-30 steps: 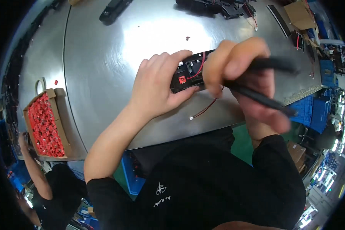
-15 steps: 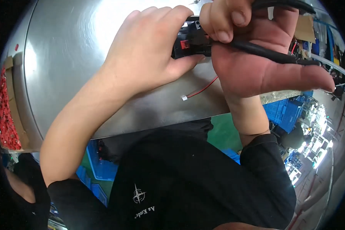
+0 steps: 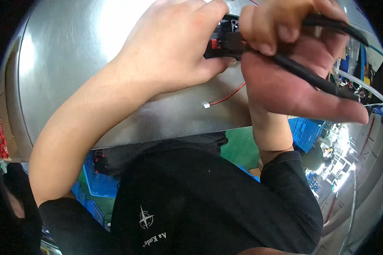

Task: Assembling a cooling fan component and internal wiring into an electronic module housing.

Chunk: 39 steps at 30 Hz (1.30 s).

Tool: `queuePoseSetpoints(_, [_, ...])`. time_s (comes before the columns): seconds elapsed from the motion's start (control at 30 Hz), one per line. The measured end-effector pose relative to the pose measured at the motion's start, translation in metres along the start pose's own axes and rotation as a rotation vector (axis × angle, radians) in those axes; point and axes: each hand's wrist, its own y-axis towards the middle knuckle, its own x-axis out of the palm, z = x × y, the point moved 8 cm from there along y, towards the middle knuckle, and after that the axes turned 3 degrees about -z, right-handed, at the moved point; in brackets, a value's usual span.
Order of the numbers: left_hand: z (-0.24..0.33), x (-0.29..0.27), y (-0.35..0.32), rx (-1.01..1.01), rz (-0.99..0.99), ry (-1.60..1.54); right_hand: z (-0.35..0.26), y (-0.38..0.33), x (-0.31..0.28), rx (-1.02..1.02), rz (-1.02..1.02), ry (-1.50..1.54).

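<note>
My left hand (image 3: 174,46) is closed around a small black device (image 3: 210,52), its thumb along the near side and its fingers over the far side. A small red part (image 3: 215,43) shows on the device. In my right hand (image 3: 281,76) is a pair of pliers (image 3: 308,75) with black handles, which stand apart. Its fingers curl by the upper handle and its thumb stretches along the lower one. The dark jaws reach to the device beside the red part; the fingers hide part of them. A thin red wire ends in a white connector (image 3: 207,105) below the hands.
The shiny metal table (image 3: 174,123) has its front edge close to my body. A box with red pieces (image 3: 1,138) stands at the far left. Blue crates (image 3: 100,180) are under the table at left, and another blue crate (image 3: 306,132) stands at right.
Both hands, with the device and the pliers, have shifted a little to the right in the picture. The pliers' handles and my right thumb tilt further down at right. The whole view has shifted slightly.
</note>
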Motion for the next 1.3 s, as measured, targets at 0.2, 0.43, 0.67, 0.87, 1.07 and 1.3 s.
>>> queuePoseSetpoints(0.2, [-0.004, 0.003, 0.002, 0.018, 0.008, 0.010, 0.024, 0.016, 0.008, -0.014, -0.247, 0.740])
queuePoseSetpoints(0.43, [0.000, 0.001, 0.018, -0.035, -0.054, 0.038, 0.027, 0.026, -0.008, 0.038, 0.012, 0.459])
queuePoseSetpoints(0.67, [-0.002, -0.002, 0.034, -0.049, -0.065, 0.036, -0.004, 0.023, -0.012, 0.070, 0.261, 0.138])
queuePoseSetpoints(0.87, [0.002, -0.002, 0.033, -0.060, -0.102, -0.054, 0.019, 0.032, -0.020, 0.009, -0.012, 0.423])
queuePoseSetpoints(1.07, [-0.004, -0.001, 0.025, -0.027, -0.050, 0.026, -0.012, 0.025, 0.002, 0.111, -0.223, -0.475])
queuePoseSetpoints(1.3, [0.001, 0.002, 0.015, -0.063, -0.106, 0.041, 0.000, 0.020, 0.012, -0.017, -0.186, 0.709])
